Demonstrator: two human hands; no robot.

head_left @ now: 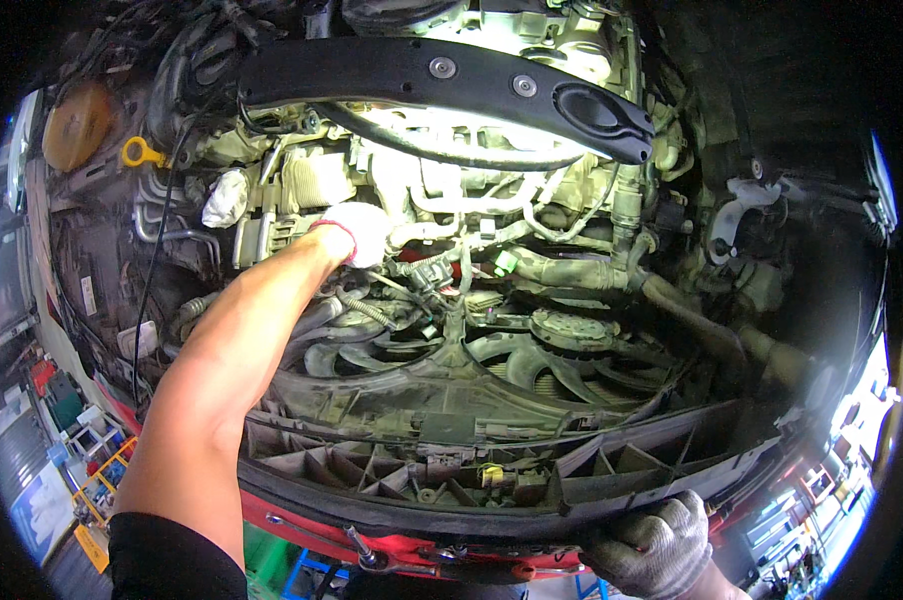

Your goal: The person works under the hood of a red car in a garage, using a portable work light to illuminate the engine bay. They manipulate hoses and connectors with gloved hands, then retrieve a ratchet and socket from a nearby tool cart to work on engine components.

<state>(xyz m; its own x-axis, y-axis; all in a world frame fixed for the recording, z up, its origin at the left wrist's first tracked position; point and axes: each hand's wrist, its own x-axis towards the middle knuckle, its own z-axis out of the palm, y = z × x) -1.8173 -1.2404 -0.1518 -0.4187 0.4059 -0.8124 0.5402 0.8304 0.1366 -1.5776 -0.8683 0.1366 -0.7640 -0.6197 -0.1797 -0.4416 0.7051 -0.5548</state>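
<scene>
My left arm reaches across the car's open engine bay, and my left hand (360, 232) wears a white glove with a red cuff. Strong glare washes the hand out, so its fingers do not show; it is among the parts beside the engine's pleated pale housing (317, 178). Down at the front, my right hand (657, 550) in a grey knit glove is curled over the edge of the black front panel (512, 510). Just behind my left hand's reach, a black curved work lamp (392, 70) spans the engine and lights it.
Cooling fans (532, 365) sit between the engine and front panel. A yellow dipstick ring (144, 152) and a crumpled white wad (226, 198) are at the left. A black cable (152, 270) hangs there. A socket tool (360, 545) stands by the red bumper (412, 553).
</scene>
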